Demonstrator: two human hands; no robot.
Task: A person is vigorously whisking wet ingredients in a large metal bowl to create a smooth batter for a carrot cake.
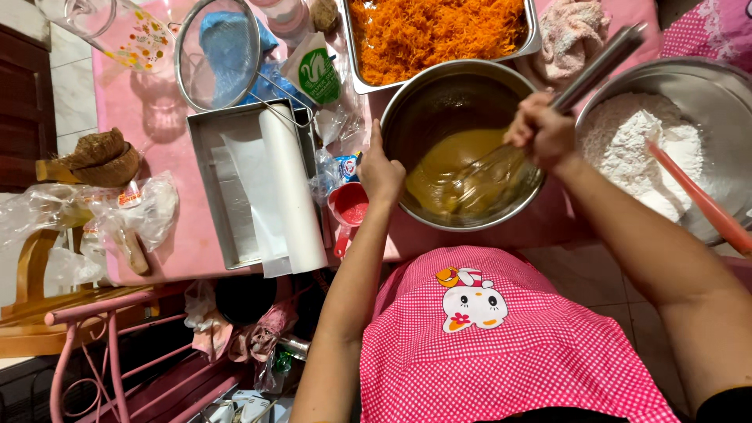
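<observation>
Pink tablecloth [168, 235] under everything, and it's packed tight, so you don't have much slack here.

Your right hand [540, 131] has its fingers wrapped closed around the whisk [501, 168] handle, with the wires down in the brown batter [458, 168]. Your left hand [381, 172] sits on the left rim of the steel bowl [439, 94], thumb pointing up along the edge; the fingers fall on the outside wall, so I can't tell if they're curled tight or just resting there. The bowl sits center frame, right at the near table edge, and the batter is pooled toward the lower side of it.

Further out: the flour bowl [705, 86] with a pink spatula [697, 200] is at the right, near your whisking elbow. The tray of grated carrot [439, 35] is touching or just behind the bowl at top center. A red cup [350, 207] is just below your left hand. The lined pan [227, 188] and a sieve [215, 51] are off to the left.

What I'd watch for, just my guess: a hard stroke could flick batter over the low side onto your apron [501, 345], or swing your elbow into that spatula and tip flour out. If the left hand lets up, the bowl may skate toward the edge.
</observation>
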